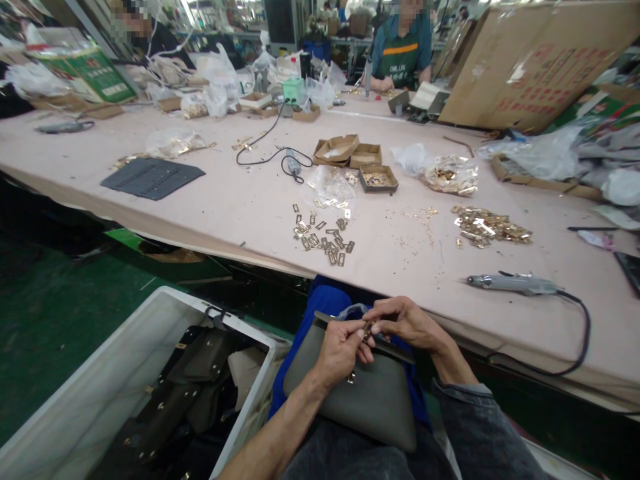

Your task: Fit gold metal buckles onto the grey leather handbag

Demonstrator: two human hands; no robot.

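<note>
A grey-green leather bag (pixel 367 400) lies on my lap below the table edge. My left hand (pixel 341 348) and my right hand (pixel 406 323) meet at its top edge, where the fingertips of both pinch a small gold metal fitting (pixel 369 329). Another small metal clasp (pixel 351 378) shows on the bag's front. A blue cloth (pixel 327 303) lies under the bag.
A white bin (pixel 113 383) of dark bags stands at my left. The pink table (pixel 240 207) holds loose gold fittings (pixel 324 235), a heap of them (pixel 490 227), small cardboard boxes (pixel 379 178), an electric screwdriver (pixel 515 284) with its cable and a dark mat (pixel 153 177). Two people work at the far side.
</note>
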